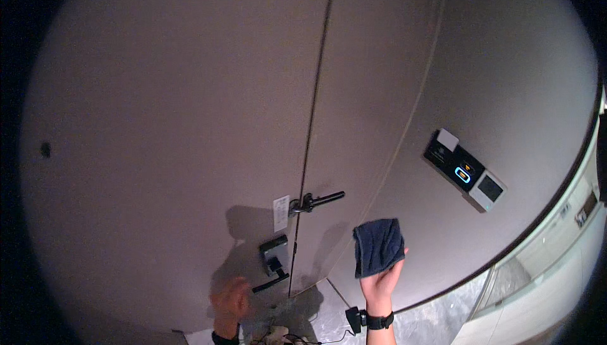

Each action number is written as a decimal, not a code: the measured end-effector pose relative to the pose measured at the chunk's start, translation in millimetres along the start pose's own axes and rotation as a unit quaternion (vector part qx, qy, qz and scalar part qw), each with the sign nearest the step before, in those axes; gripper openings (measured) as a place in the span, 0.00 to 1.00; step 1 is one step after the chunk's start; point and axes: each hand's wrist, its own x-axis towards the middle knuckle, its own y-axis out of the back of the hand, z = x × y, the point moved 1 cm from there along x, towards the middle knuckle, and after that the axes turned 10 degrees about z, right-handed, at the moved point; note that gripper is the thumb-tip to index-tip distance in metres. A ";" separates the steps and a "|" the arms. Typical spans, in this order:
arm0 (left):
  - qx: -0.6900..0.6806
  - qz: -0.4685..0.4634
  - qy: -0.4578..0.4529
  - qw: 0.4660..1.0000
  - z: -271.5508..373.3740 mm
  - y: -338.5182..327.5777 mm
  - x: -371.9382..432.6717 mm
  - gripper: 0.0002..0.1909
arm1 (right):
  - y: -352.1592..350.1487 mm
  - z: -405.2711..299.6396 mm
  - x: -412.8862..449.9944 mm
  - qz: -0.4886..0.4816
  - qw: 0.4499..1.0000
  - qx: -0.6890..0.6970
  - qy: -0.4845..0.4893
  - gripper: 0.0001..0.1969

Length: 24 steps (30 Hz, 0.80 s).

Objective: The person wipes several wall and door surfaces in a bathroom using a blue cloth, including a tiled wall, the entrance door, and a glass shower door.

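Note:
A folded dark blue cloth lies over the fingers of my right hand, which is raised towards the wall with a black band on its wrist. The cloth hides most of those fingers. Lower left, my left hand is blurred, its fingers seemingly curled; whether it holds anything is unclear. Just right of it is the black lever handle of a door, under a dark lock plate. Higher up, a metal swing-bar door guard spans the door's edge beside a white label with writing.
A panel of switches with a lit blue outline is mounted on the right wall. Below are a shiny tiled floor and thin black cables. A door viewer sits far left.

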 end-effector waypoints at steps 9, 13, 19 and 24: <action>0.129 0.119 0.152 0.973 24.5 60.8 -38.6 0.09 | -180.0 28.9 64.2 -0.087 0.911 -0.236 0.328 0.34; 0.171 -0.017 0.125 0.977 34.1 85.9 -61.8 0.12 | -252.6 55.9 67.9 -0.154 0.862 -0.289 0.388 0.34; 0.210 0.068 0.162 0.962 24.2 136.7 -77.7 0.12 | -288.1 98.0 60.0 -0.231 0.678 -0.457 0.528 0.29; 0.189 0.169 0.188 0.949 -11.9 197.2 -88.5 0.09 | -295.7 140.0 22.7 -0.204 0.627 -0.487 0.573 0.32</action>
